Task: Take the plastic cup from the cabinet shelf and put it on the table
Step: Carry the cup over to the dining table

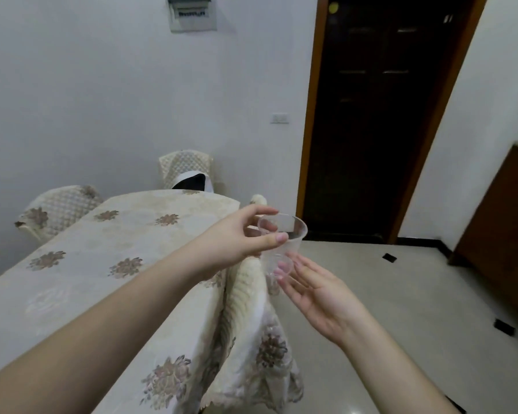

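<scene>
A clear plastic cup [284, 243] hangs upright in the air just past the right edge of the table [108, 264], which wears a cream cloth with brown flowers. My left hand [240, 237] grips the cup near its rim, thumb in front and fingers behind. My right hand [314, 291] is palm up with fingers apart, its fingertips touching the cup's base from below.
Two chairs with quilted covers stand at the table: one [60, 210] at the left, one [186, 168] at the far end. A dark wooden door [380, 115] is behind the cup. A brown cabinet [503, 228] lines the right wall. The tiled floor [401, 309] lies to the right.
</scene>
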A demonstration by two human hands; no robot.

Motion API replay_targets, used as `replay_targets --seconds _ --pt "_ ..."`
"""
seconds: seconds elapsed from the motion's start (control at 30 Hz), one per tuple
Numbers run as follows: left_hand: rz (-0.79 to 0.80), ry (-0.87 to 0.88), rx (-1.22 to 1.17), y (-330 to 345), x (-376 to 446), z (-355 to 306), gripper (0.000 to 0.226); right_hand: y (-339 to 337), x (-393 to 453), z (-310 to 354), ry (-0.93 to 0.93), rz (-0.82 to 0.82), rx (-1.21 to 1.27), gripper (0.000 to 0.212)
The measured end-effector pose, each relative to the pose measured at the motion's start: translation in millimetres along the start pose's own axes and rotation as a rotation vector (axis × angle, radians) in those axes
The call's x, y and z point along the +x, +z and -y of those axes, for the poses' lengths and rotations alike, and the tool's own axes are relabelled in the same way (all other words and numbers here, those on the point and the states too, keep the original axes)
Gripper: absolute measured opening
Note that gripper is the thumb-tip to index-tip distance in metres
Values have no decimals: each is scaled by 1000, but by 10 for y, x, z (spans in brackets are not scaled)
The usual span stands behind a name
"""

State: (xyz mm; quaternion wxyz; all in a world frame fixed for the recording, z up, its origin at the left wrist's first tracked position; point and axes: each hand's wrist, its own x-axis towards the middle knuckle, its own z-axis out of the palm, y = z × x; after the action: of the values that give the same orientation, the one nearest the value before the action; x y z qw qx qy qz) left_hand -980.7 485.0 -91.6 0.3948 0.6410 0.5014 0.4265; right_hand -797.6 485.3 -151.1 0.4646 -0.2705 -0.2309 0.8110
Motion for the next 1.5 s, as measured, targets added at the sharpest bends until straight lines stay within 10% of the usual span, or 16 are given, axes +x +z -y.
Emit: replay_targets --seconds 0.67,1.27,1.5 --pt "159 -30 109 1386 3028 16 70 -1535 1694 2205 -45 -89 32 29" --pt "64 -57 72 504 5481 775 63 -1354 4388 3043 -33 -5 -133 69" --pt "38 -53 88 405 6335 985 65 -1483 5248 3481 -35 37 -173 49"
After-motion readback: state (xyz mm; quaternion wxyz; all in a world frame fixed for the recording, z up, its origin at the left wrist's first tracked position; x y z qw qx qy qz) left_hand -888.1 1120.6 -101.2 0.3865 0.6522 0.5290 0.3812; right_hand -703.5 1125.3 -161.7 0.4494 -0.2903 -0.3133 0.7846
